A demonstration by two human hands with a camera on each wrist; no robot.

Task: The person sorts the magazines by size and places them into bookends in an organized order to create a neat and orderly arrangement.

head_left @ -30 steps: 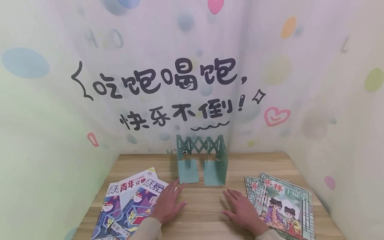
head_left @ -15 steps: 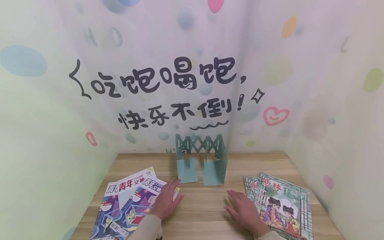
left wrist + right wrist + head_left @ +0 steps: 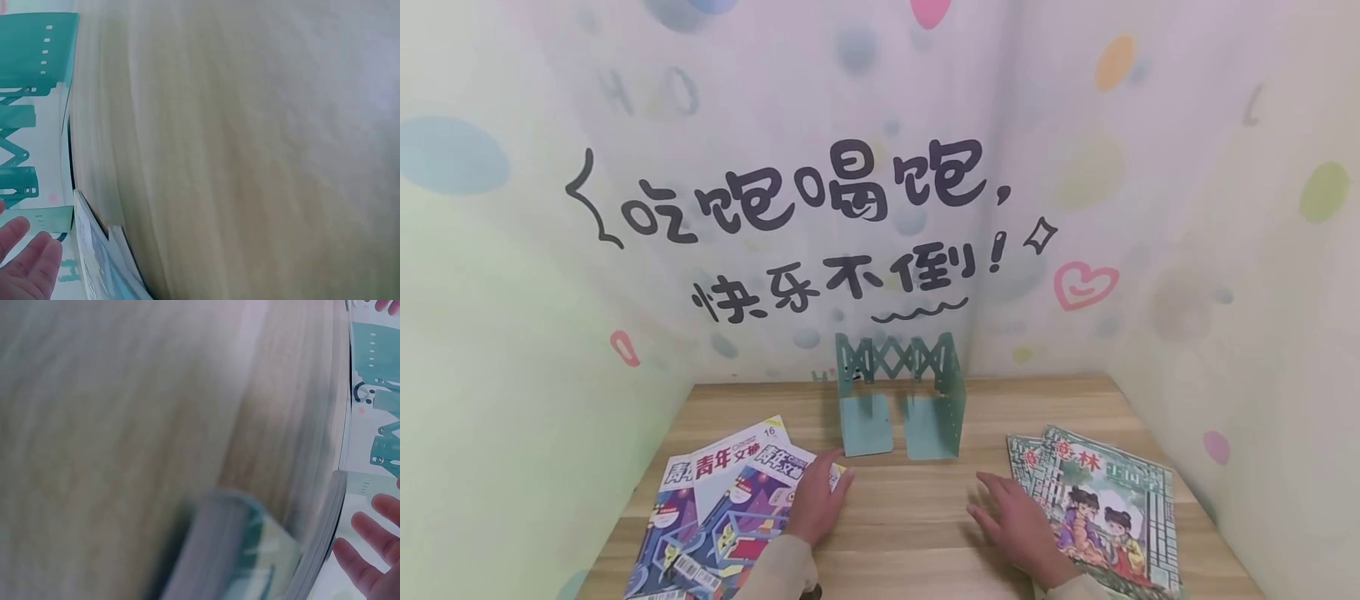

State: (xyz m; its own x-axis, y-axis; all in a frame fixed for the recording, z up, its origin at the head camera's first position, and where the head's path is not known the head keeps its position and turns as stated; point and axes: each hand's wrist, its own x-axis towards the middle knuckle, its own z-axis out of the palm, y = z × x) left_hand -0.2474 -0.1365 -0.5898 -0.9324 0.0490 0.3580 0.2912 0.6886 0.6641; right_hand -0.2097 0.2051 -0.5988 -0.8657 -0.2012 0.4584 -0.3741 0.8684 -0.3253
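My left hand [image 3: 822, 500] is beside the right edge of a fan of several youth magazines [image 3: 722, 542], covering part of the top one; I cannot tell whether it touches. Its fingers show relaxed and holding nothing in the left wrist view. My right hand [image 3: 1018, 525] is just left of the green-covered magazines [image 3: 1120, 508], fingers spread and nothing gripped. Between and beyond the hands, a teal expandable bookend [image 3: 867, 427] stands upright, with two side plates, flat feet and a crisscross lattice back. The right wrist view shows the spread right fingers [image 3: 375, 540].
The wooden tabletop [image 3: 910, 533] runs back to a printed curtain [image 3: 880, 100] with dark lettering and coloured spots. Curtain walls also stand at the left and right of the table. The bookend is near the back edge.
My left hand has turned, its thumb coming nearer its fingers. My right hand has shifted slightly right, towards the green-covered magazines. The head view has moved a little; bookend and magazines stay put.
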